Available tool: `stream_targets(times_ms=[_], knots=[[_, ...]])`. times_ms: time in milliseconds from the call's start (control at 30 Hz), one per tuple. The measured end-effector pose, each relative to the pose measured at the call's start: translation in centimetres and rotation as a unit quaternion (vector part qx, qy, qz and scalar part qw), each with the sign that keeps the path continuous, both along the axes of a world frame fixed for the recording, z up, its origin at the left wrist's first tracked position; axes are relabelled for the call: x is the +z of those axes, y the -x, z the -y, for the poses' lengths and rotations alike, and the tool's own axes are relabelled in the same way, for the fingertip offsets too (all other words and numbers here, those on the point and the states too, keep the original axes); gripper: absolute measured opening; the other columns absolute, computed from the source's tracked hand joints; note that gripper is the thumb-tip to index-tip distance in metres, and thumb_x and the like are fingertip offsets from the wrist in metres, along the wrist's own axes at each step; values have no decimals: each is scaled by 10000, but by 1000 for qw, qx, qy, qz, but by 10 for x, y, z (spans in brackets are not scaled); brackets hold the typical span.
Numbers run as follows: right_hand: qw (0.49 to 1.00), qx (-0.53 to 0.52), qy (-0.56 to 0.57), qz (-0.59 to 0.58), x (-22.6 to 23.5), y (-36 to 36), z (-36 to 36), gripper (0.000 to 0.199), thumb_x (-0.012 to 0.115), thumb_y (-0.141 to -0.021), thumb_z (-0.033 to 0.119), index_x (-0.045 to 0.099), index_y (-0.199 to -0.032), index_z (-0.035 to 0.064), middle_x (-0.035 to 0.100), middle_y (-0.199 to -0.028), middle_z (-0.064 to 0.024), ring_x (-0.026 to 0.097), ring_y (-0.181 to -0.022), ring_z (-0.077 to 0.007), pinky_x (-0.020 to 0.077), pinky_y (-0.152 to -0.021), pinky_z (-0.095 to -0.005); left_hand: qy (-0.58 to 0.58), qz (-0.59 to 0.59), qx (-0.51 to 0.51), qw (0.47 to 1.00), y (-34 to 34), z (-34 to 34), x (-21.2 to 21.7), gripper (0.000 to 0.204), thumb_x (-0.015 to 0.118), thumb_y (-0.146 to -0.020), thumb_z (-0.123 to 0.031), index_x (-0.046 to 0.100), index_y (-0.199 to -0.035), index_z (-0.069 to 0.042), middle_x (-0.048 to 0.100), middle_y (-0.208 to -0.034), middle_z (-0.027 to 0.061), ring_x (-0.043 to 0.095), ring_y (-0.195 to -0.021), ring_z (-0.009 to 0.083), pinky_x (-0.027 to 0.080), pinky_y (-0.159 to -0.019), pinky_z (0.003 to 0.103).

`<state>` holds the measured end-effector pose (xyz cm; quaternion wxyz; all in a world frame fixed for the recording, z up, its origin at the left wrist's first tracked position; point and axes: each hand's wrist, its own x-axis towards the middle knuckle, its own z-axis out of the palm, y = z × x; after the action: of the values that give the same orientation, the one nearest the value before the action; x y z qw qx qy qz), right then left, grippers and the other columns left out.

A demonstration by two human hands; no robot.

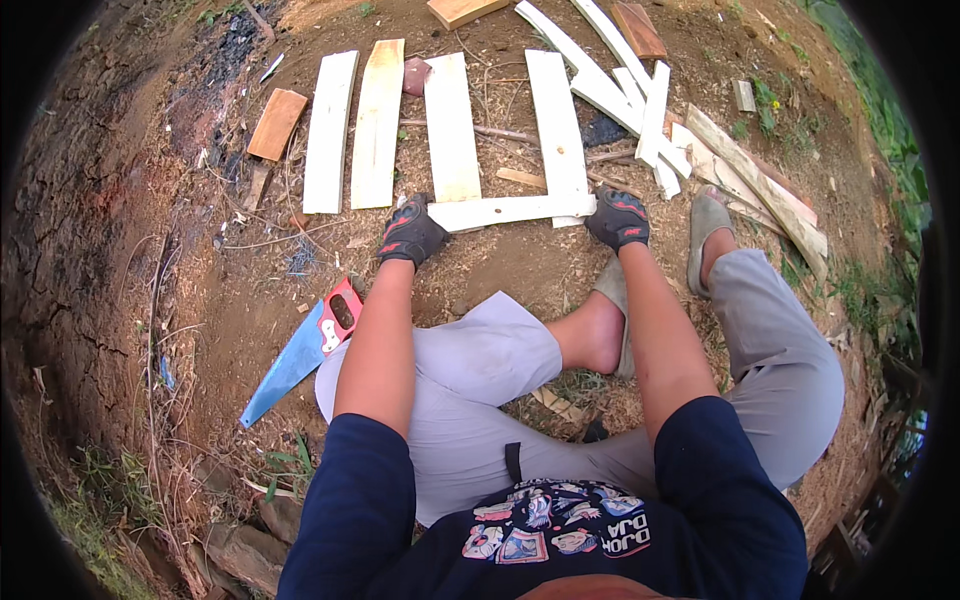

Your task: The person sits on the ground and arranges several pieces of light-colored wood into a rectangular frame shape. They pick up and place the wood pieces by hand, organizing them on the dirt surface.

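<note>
A narrow pale wooden board (pixel 512 210) runs crosswise in front of me, gripped at its two ends. My left hand (pixel 412 232), in a black and red work glove, is closed on its left end. On the right end my right hand (pixel 619 217), gloved the same way, is closed too. Beyond it, several wider pale planks lie side by side, pointing away from me: a left plank (pixel 330 132), a second plank (pixel 378 125), a middle plank (pixel 453 127) and a right plank (pixel 557 125). The held board overlaps the near ends of the middle and right planks.
A handsaw (pixel 295 350) with blue blade and red handle lies left of my left forearm. Loose strips (pixel 655 115) and longer boards (pixel 750 180) are piled at the far right. Reddish-brown blocks (pixel 277 124) lie about. Stones (pixel 245 555) sit at lower left on the dirt.
</note>
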<state>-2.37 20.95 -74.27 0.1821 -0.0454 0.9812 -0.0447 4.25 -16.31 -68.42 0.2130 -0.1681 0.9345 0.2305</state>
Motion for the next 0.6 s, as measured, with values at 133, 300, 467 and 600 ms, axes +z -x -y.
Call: stream_targets(times_ms=[133,300,467,600], knots=[[1000,-19,17,-13,9,1,8,504,691,-900,317,671,-1349,88,709,-1319,-224,678,-1231,-394,545,-1048,-507,9,3,-28,1000,-2,23,-11,662,895,-774,-250,678,-1368,-52,767,-1259,182,725,-1193,359,561,-1046,434],[983,14,114,-145,16,-24,35,566,656,-893,187,632,-1450,86,653,-1422,-196,598,-1336,-382,458,-1146,-515,-67,-20,111,991,11,25,-12,777,832,-854,-460,626,-1437,11,725,-1347,204,694,-1253,325,531,-1073,412],[949,185,189,-170,17,-44,100,563,635,-877,142,639,-1439,126,652,-1422,-156,589,-1329,-356,428,-1157,-514,-66,-12,123,990,30,20,-21,941,800,-849,-588,555,-1529,15,679,-1435,234,655,-1335,368,498,-1144,448],[956,197,157,-147,2,-33,118,452,584,-925,127,681,-1367,146,711,-1305,-144,650,-1237,-341,471,-1105,-498,-17,39,63,997,77,31,-20,895,824,-835,-582,614,-1491,-11,676,-1457,209,645,-1358,353,491,-1160,440]])
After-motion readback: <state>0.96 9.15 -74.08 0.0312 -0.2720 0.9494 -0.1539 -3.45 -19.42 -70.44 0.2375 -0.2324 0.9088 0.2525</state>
